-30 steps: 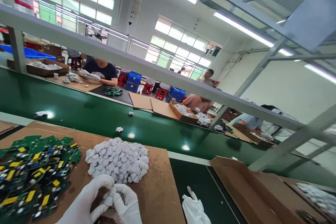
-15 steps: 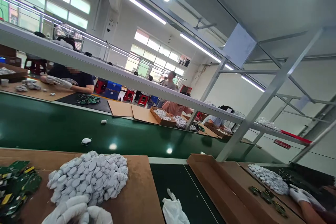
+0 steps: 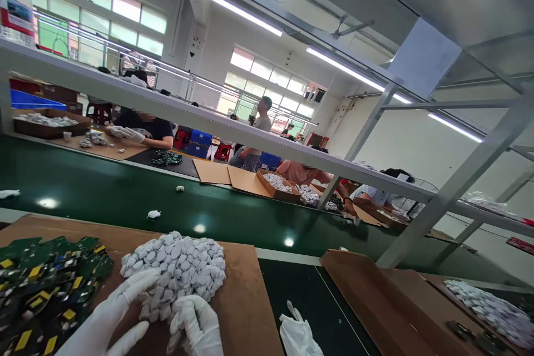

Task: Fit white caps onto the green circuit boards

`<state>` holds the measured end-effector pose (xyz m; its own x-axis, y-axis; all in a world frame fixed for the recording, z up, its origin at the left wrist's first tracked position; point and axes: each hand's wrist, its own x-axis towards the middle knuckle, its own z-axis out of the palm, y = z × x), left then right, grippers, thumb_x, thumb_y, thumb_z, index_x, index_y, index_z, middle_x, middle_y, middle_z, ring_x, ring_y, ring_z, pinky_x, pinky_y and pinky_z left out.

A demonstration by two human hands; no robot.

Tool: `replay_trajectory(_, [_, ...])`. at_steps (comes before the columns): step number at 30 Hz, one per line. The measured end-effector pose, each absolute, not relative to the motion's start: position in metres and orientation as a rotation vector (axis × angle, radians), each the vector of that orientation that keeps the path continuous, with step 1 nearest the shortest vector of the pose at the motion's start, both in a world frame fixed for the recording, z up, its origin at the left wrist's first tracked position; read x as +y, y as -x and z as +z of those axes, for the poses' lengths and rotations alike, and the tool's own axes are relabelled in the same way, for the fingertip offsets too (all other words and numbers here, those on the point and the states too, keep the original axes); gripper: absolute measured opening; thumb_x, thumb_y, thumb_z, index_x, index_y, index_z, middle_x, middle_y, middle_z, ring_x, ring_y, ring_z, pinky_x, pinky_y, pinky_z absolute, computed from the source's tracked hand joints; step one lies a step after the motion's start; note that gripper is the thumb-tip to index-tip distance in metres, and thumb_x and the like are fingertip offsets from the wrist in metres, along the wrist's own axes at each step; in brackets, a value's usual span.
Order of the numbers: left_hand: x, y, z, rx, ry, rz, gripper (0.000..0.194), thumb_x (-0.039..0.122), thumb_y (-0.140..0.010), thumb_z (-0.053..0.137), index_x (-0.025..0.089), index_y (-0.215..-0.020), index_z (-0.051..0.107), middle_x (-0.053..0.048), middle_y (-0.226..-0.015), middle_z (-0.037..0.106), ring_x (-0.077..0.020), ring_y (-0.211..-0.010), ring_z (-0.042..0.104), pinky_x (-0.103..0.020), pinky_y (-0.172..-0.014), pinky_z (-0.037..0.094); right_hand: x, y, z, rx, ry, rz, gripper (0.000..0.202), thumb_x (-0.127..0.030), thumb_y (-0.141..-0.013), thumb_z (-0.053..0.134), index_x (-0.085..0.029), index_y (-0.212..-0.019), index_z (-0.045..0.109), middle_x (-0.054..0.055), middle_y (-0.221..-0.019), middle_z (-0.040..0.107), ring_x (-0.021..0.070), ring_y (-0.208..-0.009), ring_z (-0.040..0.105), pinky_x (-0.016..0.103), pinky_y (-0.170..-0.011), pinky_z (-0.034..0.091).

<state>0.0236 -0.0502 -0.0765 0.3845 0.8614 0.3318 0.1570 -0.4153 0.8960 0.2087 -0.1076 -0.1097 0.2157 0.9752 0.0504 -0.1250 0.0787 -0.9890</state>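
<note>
My left hand (image 3: 106, 314), in a white glove, reaches up from the bottom edge with thumb and fingers apart. Its fingertips are at the near left side of a heap of small white rounded pieces (image 3: 179, 261). Close on its right, my right hand (image 3: 198, 325), also gloved, has its fingers curled in at the near edge of that heap. Whatever may be between those fingers is hidden. Left of my left hand lies a pile of green circuit boards (image 3: 50, 278) with yellow parts. Brown cardboard (image 3: 240, 289) lies under the heap.
Beyond the cardboard runs a green conveyor belt (image 3: 246, 222) carrying a few white pieces (image 3: 154, 214). A white plastic bag (image 3: 298, 336) and a brown cardboard tray (image 3: 359, 289) are on the right. A metal post (image 3: 450, 189) rises there. Several co-workers sit across the belt.
The view has shifted left, bringing more of the boards into sight. My hands, overlapping low in the picture before, are now higher and separated, with the left one's fingers spread.
</note>
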Motion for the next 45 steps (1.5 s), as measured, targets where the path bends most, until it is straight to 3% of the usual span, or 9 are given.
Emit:
replay_trajectory(4, [-0.051,-0.003,-0.075,0.935,-1.795,0.961,0.052,0.019,-0.077,0.054,0.033,-0.127,0.056,-0.001,-0.139,0.055,-0.0243,-0.129,0.05,-0.029,-0.09,0.056,-0.11,-0.211,-0.096,-0.981,1.185,1.145,0.03,-0.038,-0.092,0.055,-0.015,-0.111,0.06,0.005,-0.1,0.065,0.0143,-0.079,0.064,0.032,-0.07,0.056])
replay_trajectory(8, [-0.052,0.01,-0.08,0.938,-2.159,0.74,0.036,0.021,-0.078,0.057,0.028,-0.112,0.066,-0.005,-0.124,0.066,-0.0243,-0.116,0.061,-0.033,-0.097,0.051,-0.109,-0.214,-0.093,-1.003,1.204,1.195,0.029,-0.036,-0.092,0.056,-0.015,-0.111,0.06,0.005,-0.103,0.065,0.015,-0.082,0.064,0.033,-0.071,0.056])
replay_trajectory(14, [-0.068,-0.014,-0.076,0.995,-2.47,0.147,0.062,0.015,-0.052,0.078,0.019,-0.113,0.065,-0.013,-0.119,0.065,-0.0361,-0.107,0.061,-0.048,-0.095,0.049,-0.114,-0.219,-0.088,-1.11,1.236,1.174,0.025,-0.035,-0.092,0.057,-0.014,-0.104,0.061,0.002,-0.093,0.066,0.0117,-0.072,0.064,0.028,-0.063,0.056])
replay_trajectory(18, [-0.081,-0.034,-0.061,1.14,-2.533,-0.072,0.043,0.025,-0.075,0.066,0.012,-0.116,0.065,-0.021,-0.119,0.064,-0.0405,-0.111,0.058,-0.054,-0.098,0.044,-0.113,-0.219,-0.085,-1.174,1.27,1.139,0.027,-0.036,-0.092,0.056,-0.014,-0.107,0.061,0.003,-0.097,0.066,0.0131,-0.076,0.064,0.03,-0.066,0.056])
replay_trajectory(23, [-0.077,-0.033,-0.047,1.077,-2.466,-0.25,0.077,0.018,-0.064,0.075,0.014,-0.137,0.049,-0.019,-0.124,0.063,-0.0386,-0.112,0.06,-0.049,-0.096,0.046,-0.113,-0.218,-0.085,-1.248,1.325,1.104,0.027,-0.036,-0.092,0.056,-0.015,-0.107,0.061,0.004,-0.098,0.066,0.0138,-0.078,0.064,0.031,-0.068,0.056])
replay_trajectory(30, [-0.071,-0.035,-0.044,1.14,-2.459,-0.197,0.04,0.017,-0.067,0.069,0.016,-0.107,0.069,-0.016,-0.116,0.066,-0.0369,-0.108,0.062,-0.046,-0.096,0.047,-0.113,-0.213,-0.087,-1.374,1.418,1.027,0.028,-0.038,-0.092,0.055,-0.014,-0.107,0.061,0.003,-0.096,0.066,0.0136,-0.077,0.064,0.031,-0.068,0.056])
replay_trajectory(40, [-0.079,-0.035,-0.07,1.223,-2.424,-0.062,0.046,0.02,-0.071,0.065,0.011,-0.117,0.064,-0.022,-0.128,0.06,-0.0385,-0.118,0.056,-0.051,-0.102,0.04,-0.111,-0.19,-0.102,-1.558,1.589,0.836,0.017,-0.032,-0.086,0.062,-0.016,-0.082,0.063,0.002,-0.087,0.063,0.0153,-0.081,0.06,0.034,-0.076,0.051])
replay_trajectory(42, [-0.077,-0.034,-0.072,1.212,-2.423,-0.048,0.042,0.021,-0.072,0.065,0.012,-0.114,0.065,-0.021,-0.125,0.062,-0.0387,-0.115,0.057,-0.051,-0.1,0.042,-0.117,-0.189,-0.104,-1.56,1.626,0.823,0.011,-0.026,-0.082,0.062,-0.017,-0.089,0.066,0.002,-0.085,0.062,0.0156,-0.079,0.06,0.03,-0.075,0.051])
replay_trajectory(45, [-0.076,-0.035,-0.075,1.204,-2.427,-0.024,0.038,0.023,-0.073,0.064,0.014,-0.11,0.067,-0.02,-0.121,0.064,-0.0382,-0.111,0.059,-0.051,-0.098,0.043,-0.126,-0.187,-0.102,-1.556,1.67,0.837,0.037,-0.017,-0.082,0.054,-0.018,-0.118,0.06,0.004,-0.086,0.061,0.0161,-0.08,0.063,0.025,-0.076,0.051])
